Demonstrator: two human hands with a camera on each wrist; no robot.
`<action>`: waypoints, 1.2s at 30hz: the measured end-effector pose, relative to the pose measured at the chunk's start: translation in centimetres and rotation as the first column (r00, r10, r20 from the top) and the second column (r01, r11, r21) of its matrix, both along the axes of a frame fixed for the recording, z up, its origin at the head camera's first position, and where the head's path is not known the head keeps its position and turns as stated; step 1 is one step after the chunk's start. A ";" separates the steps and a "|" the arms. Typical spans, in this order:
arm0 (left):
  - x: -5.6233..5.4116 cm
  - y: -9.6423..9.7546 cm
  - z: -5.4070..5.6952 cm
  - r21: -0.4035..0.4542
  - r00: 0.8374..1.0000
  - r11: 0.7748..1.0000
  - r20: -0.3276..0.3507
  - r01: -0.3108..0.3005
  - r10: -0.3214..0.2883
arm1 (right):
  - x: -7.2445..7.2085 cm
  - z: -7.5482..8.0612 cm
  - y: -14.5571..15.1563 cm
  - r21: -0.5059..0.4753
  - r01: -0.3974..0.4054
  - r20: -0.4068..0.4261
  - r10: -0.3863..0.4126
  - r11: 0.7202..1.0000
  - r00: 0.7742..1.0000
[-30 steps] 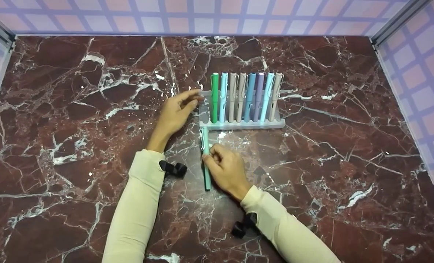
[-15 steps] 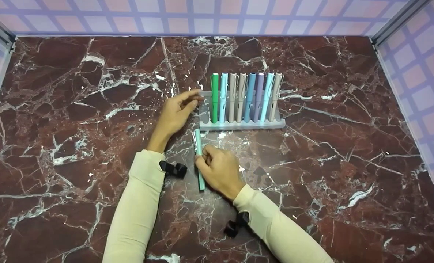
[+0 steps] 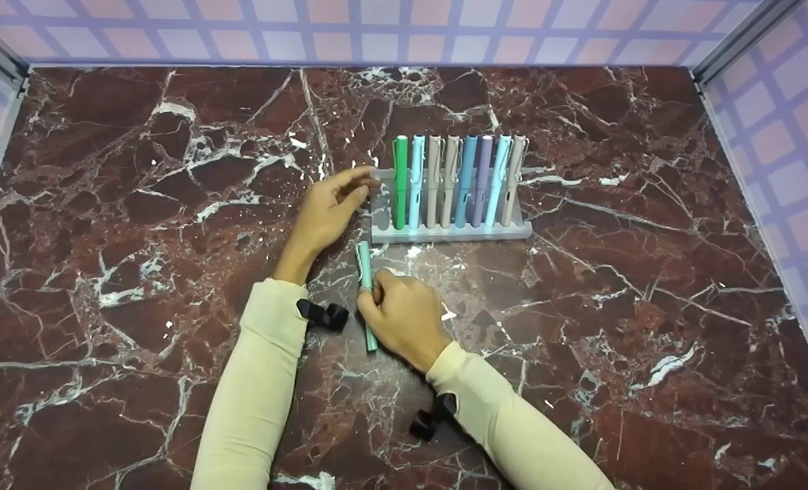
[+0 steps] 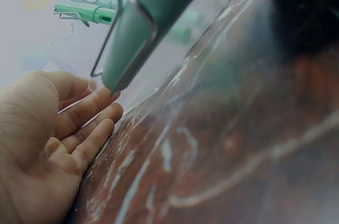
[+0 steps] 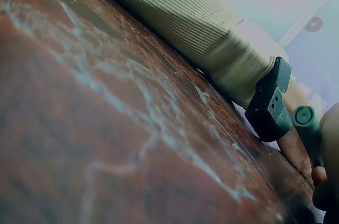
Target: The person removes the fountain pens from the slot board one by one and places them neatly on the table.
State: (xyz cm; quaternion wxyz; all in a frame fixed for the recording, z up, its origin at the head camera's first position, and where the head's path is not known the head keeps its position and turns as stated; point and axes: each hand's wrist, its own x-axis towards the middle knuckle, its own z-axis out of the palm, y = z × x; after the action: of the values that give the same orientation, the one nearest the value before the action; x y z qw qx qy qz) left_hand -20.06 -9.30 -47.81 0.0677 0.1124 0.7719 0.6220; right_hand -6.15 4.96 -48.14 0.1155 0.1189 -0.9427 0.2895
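A mint-green pen with a wire clip is pinched between the thumb and curled fingers of my right hand, in front of the rack's left end. Its clip end points toward the rack and looms large in the left wrist view; its round other end shows in the right wrist view. My left hand has its relaxed fingertips right at the left edge of the clear pen rack. In the left wrist view its fingers lie loosely extended. Several pens stand in the rack, from a green pen to a taupe pen.
Red-brown marbled tabletop surrounds the rack. A checked panel rises behind it, with similar panels at both sides. Each sleeved wrist wears a black camera mount, such as the left mount.
My right hand has drawn the mint-green pen leftward, away from the rack's front edge, with the pen tilting slightly. My left hand and the racked pens have stayed in place.
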 end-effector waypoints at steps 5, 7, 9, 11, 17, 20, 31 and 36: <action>0.0 0.0 0.1 0.007 1.000 1.000 -0.001 0.002 -0.002 | 0.0 0.0 -0.2 0.039 0.018 0.002 -0.019 0.999 1.000; 0.0 0.0 0.1 0.004 1.000 1.000 -0.002 0.000 0.000 | 0.0 0.0 -0.3 0.049 0.026 0.002 -0.026 0.998 1.000; 0.0 0.0 0.1 -0.001 1.000 1.000 -0.004 -0.003 0.003 | 0.0 0.0 -0.4 0.056 0.032 0.000 -0.032 0.998 0.999; 0.0 0.0 0.0 0.002 1.000 1.000 -0.008 -0.007 0.007 | 0.0 0.0 -0.4 0.060 0.036 -0.001 -0.036 0.998 0.999; 0.1 0.1 0.2 -0.001 1.000 1.000 -0.001 -0.008 0.008 | 0.0 -0.1 -0.5 0.075 0.040 -0.007 -0.040 0.996 0.999; 0.0 0.1 0.2 -0.011 1.000 1.000 -0.001 -0.006 0.006 | 0.0 -0.1 -0.5 0.101 0.042 -0.011 -0.041 0.994 0.999; 0.0 0.0 0.2 -0.019 1.000 1.000 0.009 0.003 -0.003 | 0.0 0.1 -0.6 0.151 0.017 -0.011 -0.015 0.988 1.000; 0.1 0.0 0.3 -0.017 1.000 1.000 0.016 0.002 -0.002 | 0.0 0.0 -0.5 0.170 0.006 -0.018 -0.003 0.985 1.000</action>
State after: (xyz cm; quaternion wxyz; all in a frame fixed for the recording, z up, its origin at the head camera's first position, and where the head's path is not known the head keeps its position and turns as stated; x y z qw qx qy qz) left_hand -19.97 -9.27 -47.53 0.0755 0.1077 0.7764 0.6164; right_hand -6.15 4.43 -48.12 0.1138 0.1288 -0.9632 0.2064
